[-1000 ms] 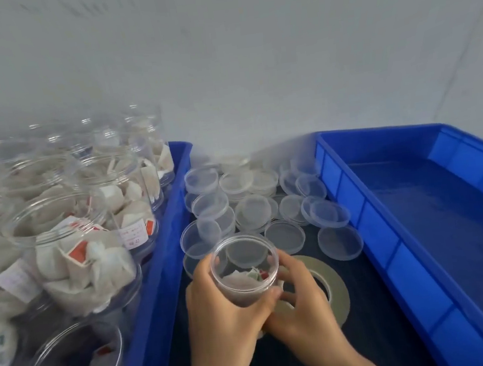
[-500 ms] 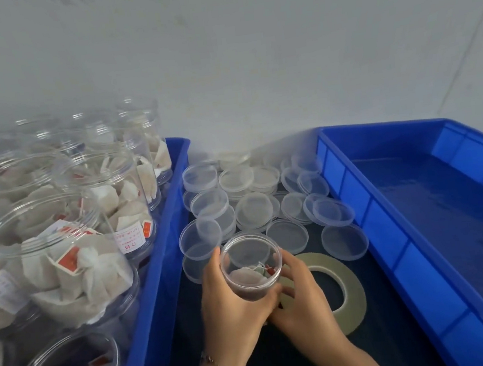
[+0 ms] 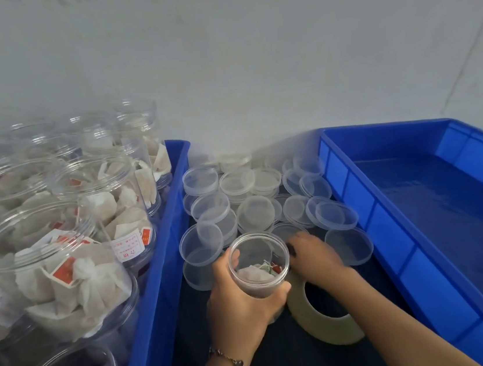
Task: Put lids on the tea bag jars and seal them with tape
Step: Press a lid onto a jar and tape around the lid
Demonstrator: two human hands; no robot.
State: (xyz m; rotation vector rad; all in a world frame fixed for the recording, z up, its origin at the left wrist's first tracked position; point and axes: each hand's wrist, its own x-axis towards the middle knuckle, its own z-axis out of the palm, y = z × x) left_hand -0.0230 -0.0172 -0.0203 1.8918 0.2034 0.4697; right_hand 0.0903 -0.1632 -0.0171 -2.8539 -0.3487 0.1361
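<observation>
Left hand (image 3: 242,301) grips open jar (image 3: 259,264); right hand (image 3: 314,254), fingers curled, grip unclear, reaches lids (image 3: 256,213) over tape roll (image 3: 321,325).

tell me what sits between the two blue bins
In the head view, a dark surface lies between the left bin and right bin, holding loose clear lids, a tape roll and both hands around a jar.

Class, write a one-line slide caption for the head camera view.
Left hand grips an open tea bag jar while the right hand reaches among clear lids beside the tape roll.
</observation>
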